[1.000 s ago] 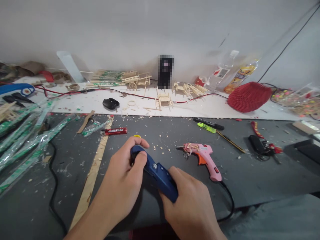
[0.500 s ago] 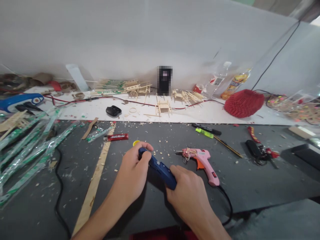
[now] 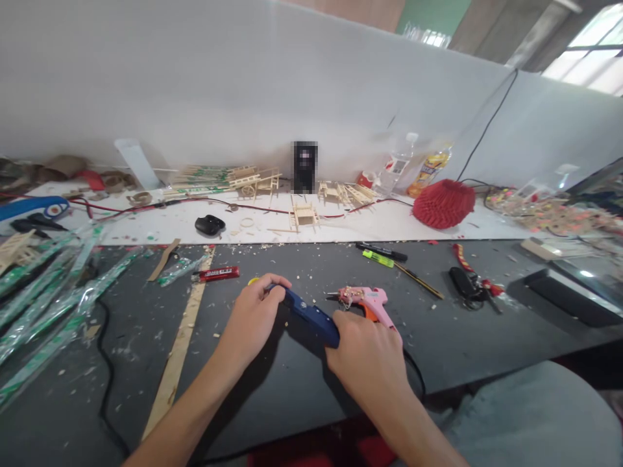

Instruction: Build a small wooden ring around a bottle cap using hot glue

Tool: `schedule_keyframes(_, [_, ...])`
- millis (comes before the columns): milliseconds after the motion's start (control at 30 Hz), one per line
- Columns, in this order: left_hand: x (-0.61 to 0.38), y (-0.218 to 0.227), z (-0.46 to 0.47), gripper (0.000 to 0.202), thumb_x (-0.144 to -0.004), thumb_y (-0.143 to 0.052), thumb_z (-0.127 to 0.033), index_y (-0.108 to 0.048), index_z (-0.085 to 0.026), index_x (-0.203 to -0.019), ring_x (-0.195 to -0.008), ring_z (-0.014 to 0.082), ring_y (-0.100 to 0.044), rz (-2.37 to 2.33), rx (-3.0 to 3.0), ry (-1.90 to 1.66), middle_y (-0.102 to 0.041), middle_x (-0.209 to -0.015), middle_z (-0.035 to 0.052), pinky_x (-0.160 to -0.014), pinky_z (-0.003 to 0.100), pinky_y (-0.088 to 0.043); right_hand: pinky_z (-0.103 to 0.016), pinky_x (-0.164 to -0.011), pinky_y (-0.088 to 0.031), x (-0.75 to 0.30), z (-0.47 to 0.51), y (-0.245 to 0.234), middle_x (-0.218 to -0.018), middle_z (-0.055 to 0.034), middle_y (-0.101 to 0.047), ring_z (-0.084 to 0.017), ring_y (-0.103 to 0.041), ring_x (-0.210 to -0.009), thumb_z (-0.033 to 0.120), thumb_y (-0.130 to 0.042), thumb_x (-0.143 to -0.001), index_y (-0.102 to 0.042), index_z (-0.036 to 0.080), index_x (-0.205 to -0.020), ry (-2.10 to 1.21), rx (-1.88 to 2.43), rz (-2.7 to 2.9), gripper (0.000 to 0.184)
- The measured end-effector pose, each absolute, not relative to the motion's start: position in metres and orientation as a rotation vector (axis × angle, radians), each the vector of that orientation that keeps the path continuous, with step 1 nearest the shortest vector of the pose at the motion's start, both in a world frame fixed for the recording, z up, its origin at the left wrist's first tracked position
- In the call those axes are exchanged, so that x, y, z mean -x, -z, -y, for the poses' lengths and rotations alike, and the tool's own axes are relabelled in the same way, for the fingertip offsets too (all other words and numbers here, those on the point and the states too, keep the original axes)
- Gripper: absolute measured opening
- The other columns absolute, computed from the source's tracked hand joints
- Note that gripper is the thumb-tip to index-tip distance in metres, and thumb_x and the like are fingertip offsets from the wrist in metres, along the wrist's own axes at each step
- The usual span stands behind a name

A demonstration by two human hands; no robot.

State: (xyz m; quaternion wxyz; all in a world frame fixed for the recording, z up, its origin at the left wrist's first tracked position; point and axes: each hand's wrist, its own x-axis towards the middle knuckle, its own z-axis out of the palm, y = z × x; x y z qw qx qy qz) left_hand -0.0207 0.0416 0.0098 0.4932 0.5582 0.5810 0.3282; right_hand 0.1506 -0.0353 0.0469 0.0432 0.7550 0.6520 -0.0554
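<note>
A long dark blue hand tool [image 3: 314, 317] with small metallic spots near its middle slants between my hands, above the grey table [image 3: 253, 402]. My left hand [image 3: 257, 311] pinches its upper left end between thumb and curled fingers. Around the lower right end, my right hand [image 3: 367, 350] is wrapped in a fist. The exact kind of tool is hard to make out. Just beyond my right hand lies a pink glue gun [image 3: 374, 299] with an orange trigger, its grip partly covered by that hand. A yellow ring-like piece [image 3: 253, 281] peeks out behind my left fingers.
Small stick-built wooden chair [image 3: 304, 215] and cart models line the white board at the back. A red lighter [image 3: 219, 273], green highlighter [image 3: 378, 259], pencil [image 3: 419, 281] and keys [image 3: 467, 288] lie around. Plastic-wrapped sticks [image 3: 63, 305] cover the left; a person's grey-clad leg [image 3: 535, 421] is at lower right.
The camera view has turned right, so the table things appear farther left. Both hands still hold the blue tool, which now overlaps nearer the glue gun, with the right hand covering its grip.
</note>
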Motion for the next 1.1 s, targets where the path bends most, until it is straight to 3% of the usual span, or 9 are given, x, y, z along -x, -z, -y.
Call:
schedule_keyframes(167, [0.011,-0.018,-0.037,0.031,-0.106,-0.073,-0.036,-0.071,-0.017,-0.13,-0.103,0.0258,-0.076,-1.401,-1.433,-0.578,-0.075,-0.127,0.0095,-0.089,0.046,-0.066,-0.034,-0.061,-0.039,-0.167,0.047,-0.049,-0.092,-0.0122,-0.085,-0.036,-0.084,-0.083,0.023,-0.074,-0.091,-0.078,0.022,-0.093,0.091,-2.347,-1.87,0.004])
schedule_keyframes(300, [0.011,-0.021,-0.036,0.031,-0.105,-0.074,-0.036,-0.071,-0.017,-0.129,-0.103,0.0255,-0.076,-1.388,-1.488,-0.54,-0.075,-0.125,0.0095,-0.09,0.046,-0.066,-0.034,-0.06,-0.037,-0.179,0.053,-0.049,-0.088,-0.0137,-0.085,-0.037,-0.084,-0.08,0.027,-0.069,-0.096,-0.078,0.022,-0.092,0.083,-2.396,-1.813,0.01])
schedule_keyframes(467, [0.026,-0.017,-0.033,0.027,-0.11,-0.063,-0.041,-0.071,-0.016,-0.117,-0.083,0.02,-0.072,-1.34,-1.47,-0.644,-0.075,-0.101,0.0043,-0.078,0.038,-0.062,-0.033,-0.059,-0.032,-0.192,0.058,-0.046,-0.089,-0.0121,-0.085,-0.036,-0.081,-0.075,0.039,-0.067,-0.102,-0.08,0.026,-0.112,0.12,-2.509,-1.819,0.021])
schedule_keyframes(567, [0.035,-0.024,-0.022,0.029,-0.114,-0.047,-0.037,-0.068,-0.02,-0.123,-0.07,0.0164,-0.062,-1.261,-1.469,-0.717,-0.076,-0.097,0.0036,-0.068,0.032,-0.054,-0.033,-0.061,-0.036,-0.194,0.063,-0.041,-0.085,-0.009,-0.083,-0.033,-0.079,-0.076,0.04,-0.063,-0.104,-0.077,0.027,-0.097,0.207,-2.55,-1.871,0.021])
schedule_keyframes(667, [0.041,-0.036,-0.005,0.031,-0.111,-0.05,-0.047,-0.062,-0.025,-0.13,-0.065,0.0151,-0.057,-1.218,-1.455,-0.767,-0.08,-0.105,0.0046,-0.064,0.028,-0.052,-0.033,-0.066,-0.042,-0.191,0.07,-0.038,-0.082,-0.0031,-0.079,-0.027,-0.074,-0.076,0.039,-0.06,-0.105,-0.069,0.027,-0.087,0.423,-2.582,-2.009,0.023])
schedule_keyframes(800, [0.045,-0.048,0.013,0.03,-0.108,-0.056,-0.055,-0.066,-0.027,-0.109,-0.061,0.0151,-0.058,-1.207,-1.433,-0.811,-0.081,-0.09,0.0029,-0.055,0.023,-0.052,-0.032,-0.066,-0.042,-0.18,0.076,-0.04,-0.075,0.0006,-0.066,-0.022,-0.061,-0.068,0.046,-0.055,-0.102,-0.059,0.027,-0.081,0.857,-2.624,-2.184,0.029])
schedule_keyframes(967, [0.045,-0.055,0.02,0.024,-0.103,-0.067,-0.05,-0.077,-0.028,-0.099,-0.052,0.0129,-0.061,-1.249,-1.417,-0.967,-0.081,-0.081,0.0012,-0.05,0.019,-0.055,-0.029,-0.061,-0.041,-0.166,0.075,-0.051,-0.073,0.0023,-0.063,-0.019,-0.059,-0.065,0.044,-0.057,-0.097,-0.058,0.027,-0.078,1.212,-2.484,-2.196,0.026])
schedule_keyframes(1100, [0.042,-0.059,0.018,0.019,-0.098,-0.072,-0.042,-0.076,-0.027,-0.087,-0.045,0.0122,-0.062,-1.239,-1.345,-0.99,-0.074,-0.061,-0.0017,-0.045,0.017,-0.054,-0.03,-0.062,-0.043,-0.157,0.075,-0.052,-0.075,0.0014,-0.067,-0.02,-0.061,-0.067,0.043,-0.056,-0.094,-0.065,0.027,-0.082,1.373,-2.45,-2.12,0.021])
